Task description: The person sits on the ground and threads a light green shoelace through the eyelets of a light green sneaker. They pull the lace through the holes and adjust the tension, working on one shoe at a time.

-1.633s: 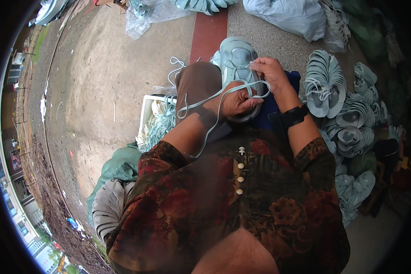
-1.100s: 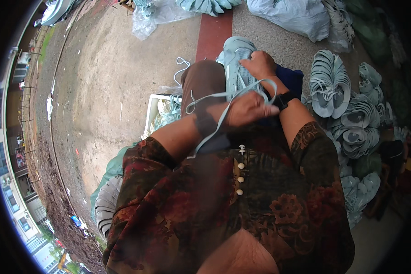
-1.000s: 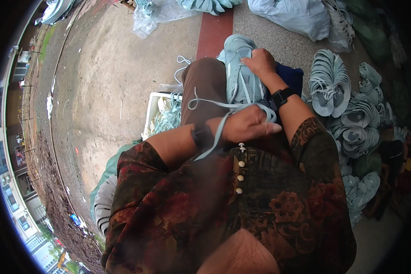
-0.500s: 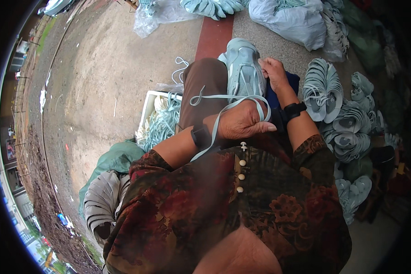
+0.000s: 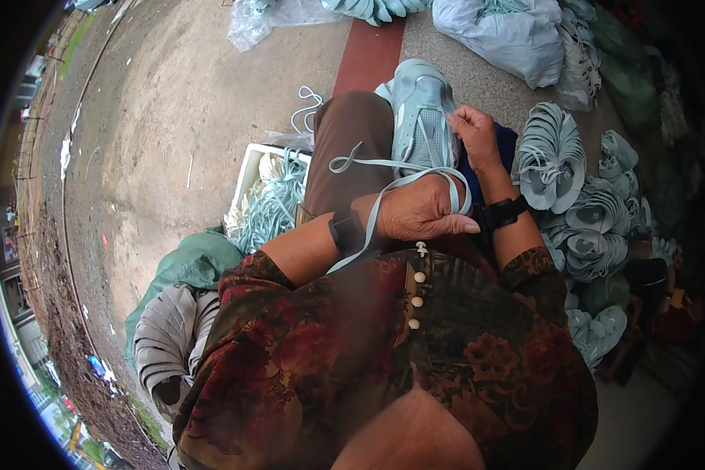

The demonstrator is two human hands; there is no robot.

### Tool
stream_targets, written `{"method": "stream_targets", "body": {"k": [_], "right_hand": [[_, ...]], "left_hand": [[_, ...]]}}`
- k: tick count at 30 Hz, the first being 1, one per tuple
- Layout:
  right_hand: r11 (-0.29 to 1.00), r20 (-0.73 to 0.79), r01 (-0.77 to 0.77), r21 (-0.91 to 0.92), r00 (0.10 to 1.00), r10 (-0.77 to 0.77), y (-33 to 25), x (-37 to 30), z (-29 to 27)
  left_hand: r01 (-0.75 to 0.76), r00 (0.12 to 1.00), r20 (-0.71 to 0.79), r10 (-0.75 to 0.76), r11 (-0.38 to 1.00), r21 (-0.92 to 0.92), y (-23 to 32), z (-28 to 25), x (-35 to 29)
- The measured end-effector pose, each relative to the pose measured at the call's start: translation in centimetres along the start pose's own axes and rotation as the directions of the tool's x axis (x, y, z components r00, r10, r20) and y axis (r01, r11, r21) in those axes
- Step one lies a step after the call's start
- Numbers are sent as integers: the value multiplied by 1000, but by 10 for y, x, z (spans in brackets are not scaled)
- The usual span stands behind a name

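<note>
A pale blue sneaker upper (image 5: 423, 110) lies over my lap, toe end pointing away. I cannot tell whether it has a sole. My left hand (image 5: 427, 210) is at its near end, thumb stretched to the right, the other fingers hidden beneath. A pale blue shoelace (image 5: 392, 166) loops over the back of that hand; one end sticks out to the left across my knee. At the upper's right edge my right hand (image 5: 476, 135) has its fingers pinched together. What they hold, if anything, is too small to make out.
Left of my knee stands a white box (image 5: 247, 174) of loose laces. Beside me lie a green sack (image 5: 192, 262) and grey stacked uppers (image 5: 164, 333). Pale blue upper stacks (image 5: 552, 157) line my right. A stuffed white bag (image 5: 501, 39) sits ahead.
My right hand has shifted slightly right, with its fingers drawn a little away from the upper's edge. The left hand and the looped lace look nearly the same; the view has moved slightly.
</note>
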State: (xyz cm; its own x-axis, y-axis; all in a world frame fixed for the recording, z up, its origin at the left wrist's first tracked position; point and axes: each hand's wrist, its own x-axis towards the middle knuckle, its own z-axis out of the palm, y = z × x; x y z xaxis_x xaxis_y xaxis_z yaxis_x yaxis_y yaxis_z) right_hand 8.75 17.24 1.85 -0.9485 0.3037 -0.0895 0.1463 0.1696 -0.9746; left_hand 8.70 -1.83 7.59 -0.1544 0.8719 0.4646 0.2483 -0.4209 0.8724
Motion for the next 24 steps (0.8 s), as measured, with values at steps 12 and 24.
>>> {"method": "stream_targets", "body": {"k": [12,24], "right_hand": [[738,292,640,-216,763,-576,-7,-35,-2],[946,-42,322,47,947,-320,-5,-32,-13]], "left_hand": [[-12,1000,-28,11,1000,-22,6,-5,3],[186,920,-320,-225,971,-148,45,-46,-3]]}}
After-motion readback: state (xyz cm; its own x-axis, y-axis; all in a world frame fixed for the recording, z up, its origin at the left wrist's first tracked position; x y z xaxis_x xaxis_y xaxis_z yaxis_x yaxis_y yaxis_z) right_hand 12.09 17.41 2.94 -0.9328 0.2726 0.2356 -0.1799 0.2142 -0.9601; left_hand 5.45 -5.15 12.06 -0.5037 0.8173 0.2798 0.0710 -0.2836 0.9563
